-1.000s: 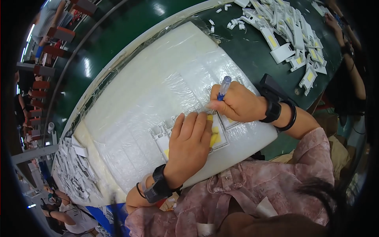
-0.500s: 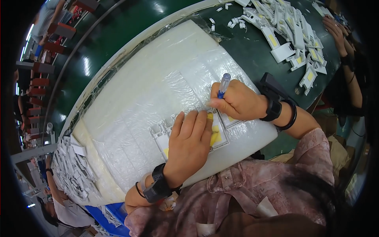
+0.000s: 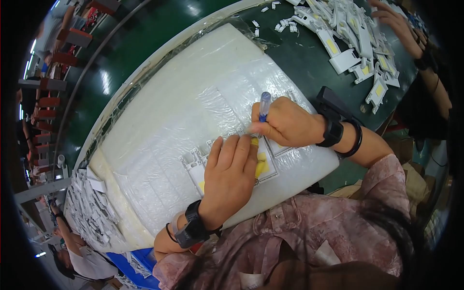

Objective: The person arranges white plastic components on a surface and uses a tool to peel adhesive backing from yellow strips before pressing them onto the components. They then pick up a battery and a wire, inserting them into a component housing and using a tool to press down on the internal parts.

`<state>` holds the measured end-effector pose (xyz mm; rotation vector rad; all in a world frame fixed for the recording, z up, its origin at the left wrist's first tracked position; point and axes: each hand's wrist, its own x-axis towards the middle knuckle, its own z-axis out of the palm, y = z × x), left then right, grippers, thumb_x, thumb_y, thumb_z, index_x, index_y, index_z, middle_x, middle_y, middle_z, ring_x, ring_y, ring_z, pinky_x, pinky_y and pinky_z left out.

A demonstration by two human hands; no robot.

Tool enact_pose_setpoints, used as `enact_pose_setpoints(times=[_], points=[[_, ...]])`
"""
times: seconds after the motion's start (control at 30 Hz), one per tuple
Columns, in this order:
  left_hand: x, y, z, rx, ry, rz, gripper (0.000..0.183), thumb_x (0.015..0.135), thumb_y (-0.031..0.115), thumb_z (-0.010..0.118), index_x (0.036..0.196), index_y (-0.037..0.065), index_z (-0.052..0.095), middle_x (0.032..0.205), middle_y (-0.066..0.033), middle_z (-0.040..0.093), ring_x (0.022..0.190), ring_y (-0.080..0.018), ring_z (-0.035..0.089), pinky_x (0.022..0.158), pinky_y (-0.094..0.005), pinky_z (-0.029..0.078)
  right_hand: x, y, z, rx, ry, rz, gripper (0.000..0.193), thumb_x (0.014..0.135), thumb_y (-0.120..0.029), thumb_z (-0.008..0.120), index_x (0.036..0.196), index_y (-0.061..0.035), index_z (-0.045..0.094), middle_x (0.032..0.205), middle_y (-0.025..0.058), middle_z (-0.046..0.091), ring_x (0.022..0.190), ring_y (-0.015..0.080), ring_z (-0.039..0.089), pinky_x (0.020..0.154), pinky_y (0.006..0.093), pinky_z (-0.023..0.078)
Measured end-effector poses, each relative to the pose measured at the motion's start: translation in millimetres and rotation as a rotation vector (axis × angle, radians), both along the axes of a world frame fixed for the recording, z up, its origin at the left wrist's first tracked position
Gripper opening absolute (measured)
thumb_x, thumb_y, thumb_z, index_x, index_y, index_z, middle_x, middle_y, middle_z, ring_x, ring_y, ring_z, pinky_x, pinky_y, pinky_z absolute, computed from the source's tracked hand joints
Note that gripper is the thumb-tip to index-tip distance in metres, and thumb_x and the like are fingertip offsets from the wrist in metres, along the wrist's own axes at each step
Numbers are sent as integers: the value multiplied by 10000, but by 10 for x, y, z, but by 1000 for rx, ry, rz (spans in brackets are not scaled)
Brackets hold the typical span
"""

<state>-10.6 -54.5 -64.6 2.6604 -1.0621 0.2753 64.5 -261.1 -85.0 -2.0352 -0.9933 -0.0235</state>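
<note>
My right hand [image 3: 294, 123] is closed in a fist around a small screwdriver [image 3: 265, 104] with a clear and blue handle, held almost upright. Its tip is hidden behind my fingers, over the top edge of the white plastic parts. Flat across those parts lies my left hand [image 3: 229, 171], fingers stretched out and close together, with yellow coverings [image 3: 261, 165] on the thumb and a fingertip. Under and beside both hands, white plastic parts [image 3: 195, 173] with yellow patches sit in a row on a plastic-wrapped white foam pad [image 3: 159, 111].
White parts with yellow rectangles form a pile [image 3: 355, 38] at the upper right of the green table [image 3: 309, 72], near small loose white pieces [image 3: 285, 25]. Another heap of white parts [image 3: 92, 208] lies left, above a blue bin [image 3: 137, 268]. Co-workers' arms show at both sides.
My right hand has shifted slightly left with the screwdriver, which now stands a little more upright. My left hand stays nearly still. At upper right, a co-worker's hand has moved up toward the pile.
</note>
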Motion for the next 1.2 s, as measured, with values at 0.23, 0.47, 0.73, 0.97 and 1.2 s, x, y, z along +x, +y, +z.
enact_pose_setpoints(times=[0.23,0.47,0.73,0.97,1.2], points=[[3,17,17,-13,25,-5,376,787,102,613,1136,-33,651,1232,-151,581,1169,-306,539,1046,-490,409,-45,-64,146,273,353,-80,277,1059,-247,468,877,-43,513,630,33,558,480,107,515,475,252,395],[-6,28,37,-41,61,-3,425,742,108,637,1146,-21,645,1247,-152,578,1181,-317,538,1048,-494,415,-49,-93,177,515,472,-127,244,1057,-205,472,895,-31,525,657,23,559,520,60,520,480,202,406],[-52,41,-1,-23,31,10,399,768,106,630,1153,5,655,1272,-149,572,1181,-317,542,1027,-483,438,-46,-33,181,191,295,33,251,1014,-245,552,943,-13,618,712,132,630,655,342,637,600,394,482],[-6,37,16,-60,57,28,482,731,121,659,1210,64,662,1259,-127,564,1169,-307,527,1041,-509,412,-10,34,199,84,405,66,264,1020,-285,531,980,-35,606,718,133,652,674,368,644,617,424,490],[-21,57,-33,-46,13,13,566,696,131,687,1257,68,642,1251,-126,557,1184,-304,511,1059,-509,388,-31,56,207,59,439,57,257,1022,-292,527,988,-45,585,690,129,645,666,376,641,606,435,488]])
